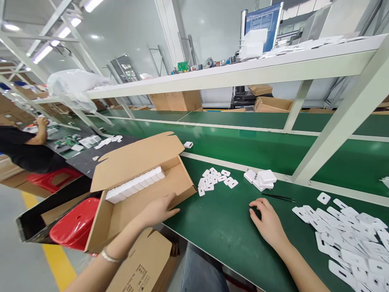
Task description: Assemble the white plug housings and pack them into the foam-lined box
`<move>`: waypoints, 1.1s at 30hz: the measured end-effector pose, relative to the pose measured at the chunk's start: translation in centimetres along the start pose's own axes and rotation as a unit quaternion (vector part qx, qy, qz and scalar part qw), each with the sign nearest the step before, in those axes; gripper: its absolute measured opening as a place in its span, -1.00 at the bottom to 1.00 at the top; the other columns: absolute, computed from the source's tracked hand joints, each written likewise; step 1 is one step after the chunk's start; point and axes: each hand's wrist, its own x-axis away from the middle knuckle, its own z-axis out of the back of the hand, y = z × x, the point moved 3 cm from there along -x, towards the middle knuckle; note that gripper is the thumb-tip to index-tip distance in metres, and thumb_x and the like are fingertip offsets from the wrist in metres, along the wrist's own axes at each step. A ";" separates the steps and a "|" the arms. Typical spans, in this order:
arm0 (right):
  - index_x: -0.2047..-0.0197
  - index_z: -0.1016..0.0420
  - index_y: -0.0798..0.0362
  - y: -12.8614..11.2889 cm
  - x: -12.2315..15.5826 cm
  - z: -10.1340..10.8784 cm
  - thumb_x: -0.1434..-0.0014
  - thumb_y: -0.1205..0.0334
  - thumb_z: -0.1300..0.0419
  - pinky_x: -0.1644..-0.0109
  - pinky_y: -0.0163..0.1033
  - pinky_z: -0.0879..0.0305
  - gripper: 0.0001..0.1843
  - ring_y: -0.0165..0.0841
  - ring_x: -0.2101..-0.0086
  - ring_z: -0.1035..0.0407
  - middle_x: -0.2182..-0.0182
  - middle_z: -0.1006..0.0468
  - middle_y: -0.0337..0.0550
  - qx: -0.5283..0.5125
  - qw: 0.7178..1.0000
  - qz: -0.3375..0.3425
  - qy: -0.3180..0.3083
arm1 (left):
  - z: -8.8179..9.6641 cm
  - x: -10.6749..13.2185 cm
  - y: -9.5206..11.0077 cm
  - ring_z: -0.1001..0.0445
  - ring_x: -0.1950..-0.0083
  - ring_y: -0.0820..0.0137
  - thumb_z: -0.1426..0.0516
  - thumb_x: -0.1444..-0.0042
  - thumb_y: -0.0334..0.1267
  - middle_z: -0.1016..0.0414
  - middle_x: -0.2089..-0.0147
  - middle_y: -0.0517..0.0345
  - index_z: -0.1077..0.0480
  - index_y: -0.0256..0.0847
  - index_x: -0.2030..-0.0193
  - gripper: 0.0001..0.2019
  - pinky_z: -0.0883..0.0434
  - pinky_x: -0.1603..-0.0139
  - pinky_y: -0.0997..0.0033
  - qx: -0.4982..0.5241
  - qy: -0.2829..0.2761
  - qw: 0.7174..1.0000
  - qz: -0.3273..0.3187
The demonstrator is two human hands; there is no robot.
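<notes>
While the left hand [159, 209] hovers or rests, loosely spread and apparently empty, at the near side of the open cardboard box [176, 178], the right hand [267, 223] curls slightly over the green surface [212, 223], thumb apart from fingers, near black tweezers [278, 197]. White blocks [135, 186] line the box's lid side; white cases [261, 179] sit beyond the right hand.

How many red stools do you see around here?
2. One red stool is just left of the open cardboard box; the other stool is farther back, beneath the co-worker. More may be hidden.
</notes>
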 end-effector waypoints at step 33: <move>0.10 -0.55 -0.05 -0.1 -0.7 2.4 -0.34 0.05 -0.08 0.21 -0.12 -0.43 -0.73 -0.26 0.31 -0.40 0.17 -0.54 -0.08 -0.031 0.993 -0.025 0.110 | -4.5 -1.5 8.2 -0.63 0.18 0.18 -0.06 -0.29 -0.09 -0.65 0.25 0.00 -0.44 -0.13 0.37 -0.73 -0.28 0.28 0.33 -0.065 0.087 0.988 -0.106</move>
